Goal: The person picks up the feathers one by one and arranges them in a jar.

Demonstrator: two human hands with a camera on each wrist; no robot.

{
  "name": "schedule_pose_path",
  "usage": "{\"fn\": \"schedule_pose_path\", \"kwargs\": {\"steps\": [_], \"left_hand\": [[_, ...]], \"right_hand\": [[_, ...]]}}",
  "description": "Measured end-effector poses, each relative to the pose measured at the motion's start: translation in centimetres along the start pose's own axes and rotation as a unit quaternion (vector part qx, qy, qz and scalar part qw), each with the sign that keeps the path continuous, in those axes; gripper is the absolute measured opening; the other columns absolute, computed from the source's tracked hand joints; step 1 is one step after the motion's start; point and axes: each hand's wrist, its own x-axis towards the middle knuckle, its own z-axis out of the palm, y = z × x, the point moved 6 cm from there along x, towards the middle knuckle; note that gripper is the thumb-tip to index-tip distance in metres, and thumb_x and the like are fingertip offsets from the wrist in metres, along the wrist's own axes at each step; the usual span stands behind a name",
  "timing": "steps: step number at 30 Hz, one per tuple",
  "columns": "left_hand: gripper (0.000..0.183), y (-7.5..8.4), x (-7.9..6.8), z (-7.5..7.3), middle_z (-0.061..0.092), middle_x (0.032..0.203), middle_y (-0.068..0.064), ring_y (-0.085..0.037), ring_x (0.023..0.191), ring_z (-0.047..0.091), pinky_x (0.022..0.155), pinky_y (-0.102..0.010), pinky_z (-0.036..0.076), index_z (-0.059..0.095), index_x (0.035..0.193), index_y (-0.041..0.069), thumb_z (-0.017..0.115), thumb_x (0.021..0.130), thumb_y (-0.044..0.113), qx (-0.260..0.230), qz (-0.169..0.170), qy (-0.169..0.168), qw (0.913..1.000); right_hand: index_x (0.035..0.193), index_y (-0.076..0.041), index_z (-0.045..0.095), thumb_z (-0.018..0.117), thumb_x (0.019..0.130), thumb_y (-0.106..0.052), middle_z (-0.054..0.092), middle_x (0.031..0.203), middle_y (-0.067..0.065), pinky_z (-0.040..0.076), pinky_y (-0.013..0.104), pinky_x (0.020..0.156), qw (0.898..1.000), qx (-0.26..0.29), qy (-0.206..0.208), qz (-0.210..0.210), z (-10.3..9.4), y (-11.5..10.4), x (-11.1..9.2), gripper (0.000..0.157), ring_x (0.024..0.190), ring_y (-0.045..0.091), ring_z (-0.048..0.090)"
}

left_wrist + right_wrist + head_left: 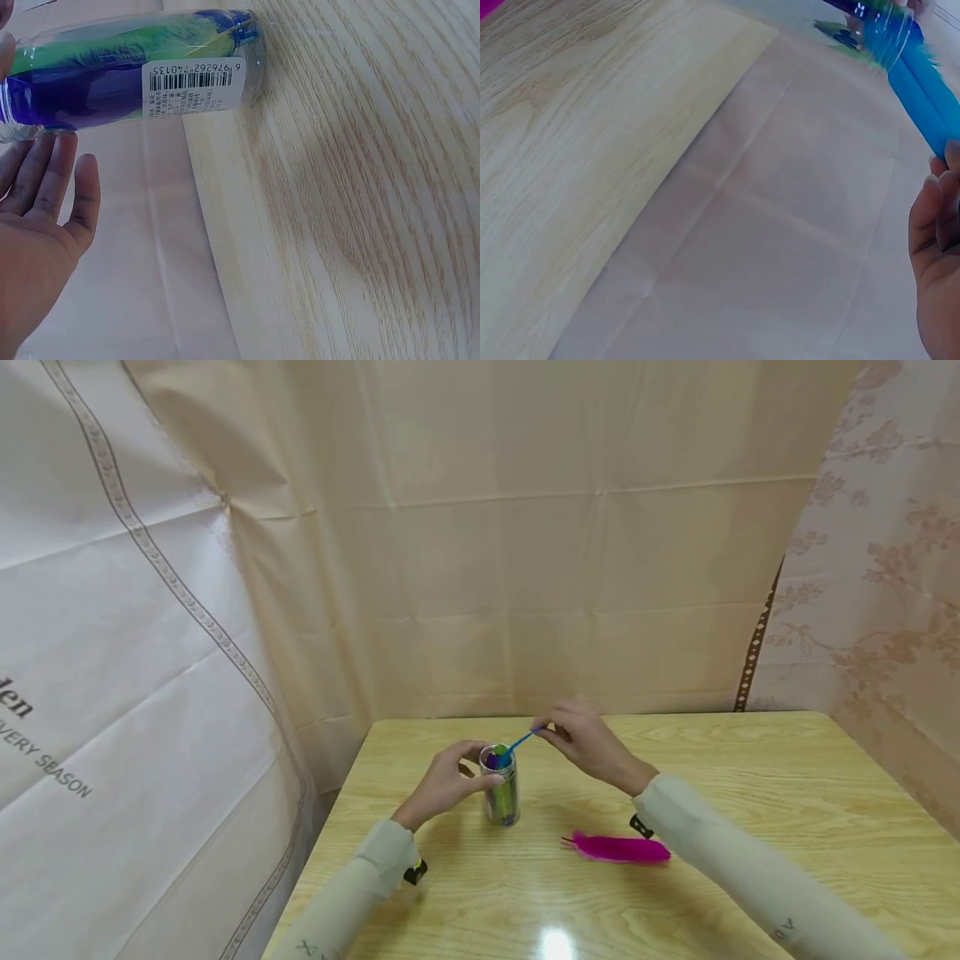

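Observation:
A clear jar (pixel 504 806) with a white barcode label (pixel 193 81) stands upright on the table, filled with green, purple and other coloured feathers (pixel 82 88). My left hand (pixel 447 779) grips it near the open mouth, thumb on the near side and fingers behind. Between thumb and fingertips, my right hand (pixel 588 747) pinches the upper end of a blue feather (pixel 924 94). That feather slants down to the left, its lower part inside the jar's mouth. A magenta feather (pixel 624 848) lies flat on the table, right of the jar and below my right wrist.
The pale wood-grain table (pixel 750 810) ends at a straight back edge. Behind it hangs a beige sheet (pixel 525 568), with a printed white sheet (pixel 150 677) at left and a floral one (pixel 885 568) at right.

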Motion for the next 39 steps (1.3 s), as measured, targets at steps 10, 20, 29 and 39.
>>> {"fn": "schedule_pose_path", "kwargs": {"steps": [10, 20, 29, 39], "left_hand": [[0.059, 0.1, 0.0, -0.1, 0.067, 0.120, 0.008, -0.021, 0.108, 0.062, 0.089, -0.041, 0.053, 0.062, 0.137, 0.021, 0.080, 0.088, 0.050, 0.000, 0.002, 0.000, 1.0000], [0.057, -0.2, -0.1, 0.1, 0.066, 0.121, 0.009, -0.019, 0.108, 0.061, 0.090, -0.042, 0.052, 0.062, 0.137, 0.024, 0.080, 0.089, 0.048, -0.001, -0.002, -0.001, 1.0000], [0.057, 0.1, 0.0, 0.1, 0.065, 0.123, 0.009, -0.015, 0.109, 0.060, 0.091, -0.040, 0.052, 0.061, 0.138, 0.024, 0.079, 0.090, 0.047, 0.003, -0.003, -0.002, 1.0000], [0.055, 0.1, 0.0, 0.0, 0.065, 0.124, 0.011, -0.014, 0.108, 0.061, 0.091, -0.040, 0.053, 0.061, 0.137, 0.027, 0.080, 0.089, 0.048, 0.005, -0.002, -0.004, 1.0000]], "right_hand": [[0.101, -0.008, 0.073, 0.076, 0.089, 0.006, 0.065, 0.095, -0.001, 0.050, 0.024, 0.065, 0.999, 0.004, -0.038, -0.027, 2.1, -0.8, 0.5, 0.019, 0.077, 0.010, 0.054], [0.103, -0.008, 0.075, 0.073, 0.094, 0.000, 0.065, 0.101, -0.001, 0.057, 0.028, 0.082, 0.994, -0.012, -0.111, -0.020, 4.6, -1.5, 0.6, 0.012, 0.091, 0.012, 0.064], [0.105, -0.008, 0.078, 0.070, 0.097, -0.002, 0.065, 0.102, 0.001, 0.055, 0.029, 0.083, 0.986, -0.037, -0.162, -0.024, 5.7, -2.1, 1.4, 0.013, 0.093, 0.014, 0.063], [0.101, -0.008, 0.080, 0.070, 0.098, -0.005, 0.068, 0.092, 0.000, 0.055, 0.027, 0.076, 0.970, -0.060, -0.235, 0.013, 6.8, -2.5, 3.1, 0.011, 0.083, 0.011, 0.062]]}}
